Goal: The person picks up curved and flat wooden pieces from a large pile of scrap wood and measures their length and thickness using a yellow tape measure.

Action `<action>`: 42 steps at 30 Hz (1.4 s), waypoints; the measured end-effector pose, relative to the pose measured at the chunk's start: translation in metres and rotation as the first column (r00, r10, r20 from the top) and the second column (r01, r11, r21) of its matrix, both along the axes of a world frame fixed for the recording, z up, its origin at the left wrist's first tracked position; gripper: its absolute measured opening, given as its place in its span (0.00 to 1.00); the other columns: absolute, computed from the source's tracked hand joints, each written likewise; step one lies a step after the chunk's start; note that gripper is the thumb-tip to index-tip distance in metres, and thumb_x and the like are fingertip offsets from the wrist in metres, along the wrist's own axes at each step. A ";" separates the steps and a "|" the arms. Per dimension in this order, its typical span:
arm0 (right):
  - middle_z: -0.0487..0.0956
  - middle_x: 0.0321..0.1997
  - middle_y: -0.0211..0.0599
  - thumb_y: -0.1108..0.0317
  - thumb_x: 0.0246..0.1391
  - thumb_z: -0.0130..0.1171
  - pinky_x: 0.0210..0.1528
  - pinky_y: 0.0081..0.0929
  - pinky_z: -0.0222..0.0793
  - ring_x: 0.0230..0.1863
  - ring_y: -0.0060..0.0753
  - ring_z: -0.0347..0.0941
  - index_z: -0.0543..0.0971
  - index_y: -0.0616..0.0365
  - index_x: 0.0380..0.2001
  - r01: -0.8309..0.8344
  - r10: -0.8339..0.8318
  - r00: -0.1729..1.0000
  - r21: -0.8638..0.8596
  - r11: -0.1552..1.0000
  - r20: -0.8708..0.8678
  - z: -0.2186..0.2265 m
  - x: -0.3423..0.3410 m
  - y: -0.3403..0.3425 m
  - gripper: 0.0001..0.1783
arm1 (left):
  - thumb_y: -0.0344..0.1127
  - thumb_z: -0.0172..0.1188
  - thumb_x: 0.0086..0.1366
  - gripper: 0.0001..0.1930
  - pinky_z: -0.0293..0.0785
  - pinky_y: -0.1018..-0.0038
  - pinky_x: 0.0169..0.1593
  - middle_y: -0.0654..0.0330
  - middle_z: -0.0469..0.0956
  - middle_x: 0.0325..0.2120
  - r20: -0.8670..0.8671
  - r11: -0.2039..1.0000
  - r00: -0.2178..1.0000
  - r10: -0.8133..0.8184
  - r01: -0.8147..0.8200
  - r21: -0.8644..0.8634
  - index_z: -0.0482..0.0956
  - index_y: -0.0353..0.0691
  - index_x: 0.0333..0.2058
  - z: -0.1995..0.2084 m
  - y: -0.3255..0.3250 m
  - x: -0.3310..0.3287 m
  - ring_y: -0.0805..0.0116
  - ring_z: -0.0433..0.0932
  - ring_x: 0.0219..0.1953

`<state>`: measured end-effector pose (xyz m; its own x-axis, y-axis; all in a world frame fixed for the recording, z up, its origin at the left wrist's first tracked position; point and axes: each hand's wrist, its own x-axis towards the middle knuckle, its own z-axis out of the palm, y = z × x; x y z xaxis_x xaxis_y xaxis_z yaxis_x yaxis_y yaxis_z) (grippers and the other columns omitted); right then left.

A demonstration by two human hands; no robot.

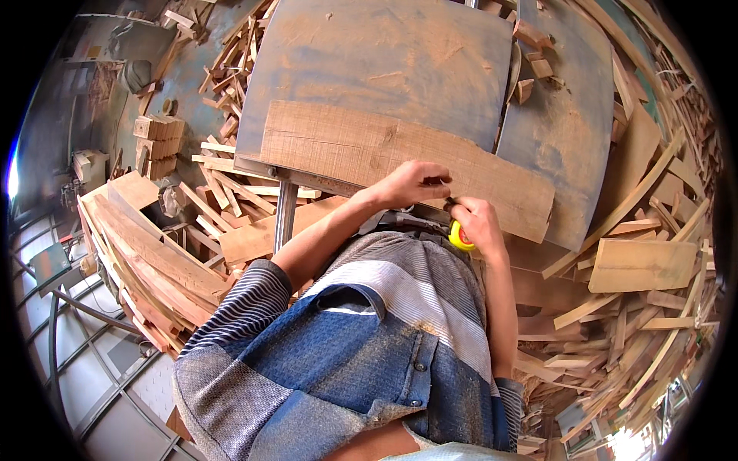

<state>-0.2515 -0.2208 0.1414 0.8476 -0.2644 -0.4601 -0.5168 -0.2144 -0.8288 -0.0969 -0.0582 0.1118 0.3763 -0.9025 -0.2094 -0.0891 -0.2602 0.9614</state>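
Note:
A long, rough-sawn wooden board (338,142) lies across the near part of a flat metal machine table (384,54). My left hand (415,183) is over the board's near edge, its fingers loosely bent with a gap to the thumb; I see nothing in it. Just to its right, my right hand (478,219) is closed round a yellow tape measure (461,237), close in front of my body. A small dark thing shows at the right fingertips, too small to make out. The tape measure's blade is not clearly visible.
Wood offcuts (534,65) lie by a slot in the sawdust-covered table. Long planks (154,246) are stacked at the left, and cut blocks (159,138) stand behind them. Heaped scrap wood (630,330) fills the right side. A metal bar (285,215) stands below the table's left corner.

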 end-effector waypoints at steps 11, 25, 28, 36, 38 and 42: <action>0.71 0.19 0.48 0.61 0.52 0.58 0.30 0.35 0.68 0.24 0.30 0.70 0.77 0.68 0.24 -0.161 0.155 0.986 0.102 0.982 0.066 -0.037 0.013 -0.002 0.17 | 0.35 0.66 0.65 0.11 0.78 0.67 0.41 0.51 0.83 0.32 -0.023 0.999 0.999 -0.032 0.032 -0.008 0.82 0.34 0.40 -0.014 0.016 -0.009 0.63 0.81 0.34; 0.78 0.22 0.31 0.59 0.57 0.66 0.27 0.28 0.68 0.22 0.20 0.72 0.83 0.64 0.33 0.370 -0.448 0.878 -0.351 0.860 -0.172 -0.071 -0.085 -0.164 0.16 | 0.43 0.68 0.63 0.16 0.71 0.63 0.32 0.58 0.74 0.19 0.626 0.445 0.449 0.637 -0.878 0.177 0.80 0.33 0.29 -0.123 0.312 0.261 0.70 0.70 0.25; 0.84 0.27 0.41 0.51 0.55 0.67 0.30 0.36 0.73 0.23 0.34 0.80 0.86 0.55 0.37 0.222 -0.475 0.836 -0.624 0.749 -0.274 -0.070 -0.063 -0.160 0.18 | 0.42 0.66 0.63 0.16 0.69 0.67 0.32 0.58 0.70 0.18 0.492 0.458 0.526 0.694 -0.850 0.262 0.79 0.34 0.26 -0.136 0.298 0.272 0.73 0.67 0.25; 0.86 0.40 0.44 0.49 0.55 0.65 0.45 0.45 0.76 0.43 0.52 0.82 0.86 0.50 0.38 0.090 -0.480 0.833 -0.789 0.608 -0.275 -0.072 -0.045 -0.157 0.18 | 0.45 0.67 0.62 0.15 0.68 0.70 0.35 0.62 0.73 0.19 0.547 0.393 0.421 0.723 -0.903 0.175 0.81 0.37 0.30 -0.145 0.281 0.260 0.74 0.68 0.26; 0.86 0.40 0.45 0.49 0.55 0.64 0.46 0.45 0.76 0.43 0.52 0.82 0.86 0.51 0.37 0.093 -0.478 0.832 -0.779 0.620 -0.281 -0.074 -0.044 -0.156 0.17 | 0.46 0.67 0.63 0.16 0.69 0.69 0.36 0.61 0.74 0.20 0.573 0.362 0.433 0.696 -0.900 0.241 0.81 0.38 0.29 -0.143 0.283 0.261 0.72 0.69 0.26; 0.86 0.39 0.45 0.50 0.55 0.64 0.46 0.45 0.76 0.43 0.52 0.83 0.85 0.51 0.37 0.088 -0.486 0.829 -0.793 0.602 -0.277 -0.073 -0.044 -0.153 0.17 | 0.47 0.66 0.63 0.16 0.71 0.68 0.40 0.59 0.78 0.21 0.634 0.326 0.389 0.669 -0.919 0.220 0.82 0.38 0.30 -0.132 0.264 0.251 0.70 0.71 0.27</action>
<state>-0.2955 -0.3742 0.0682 0.4248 -0.8627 -0.2743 -0.9052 -0.4025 -0.1360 0.1541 0.2054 -0.0205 0.9885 0.0973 -0.1155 0.1475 -0.7868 0.5993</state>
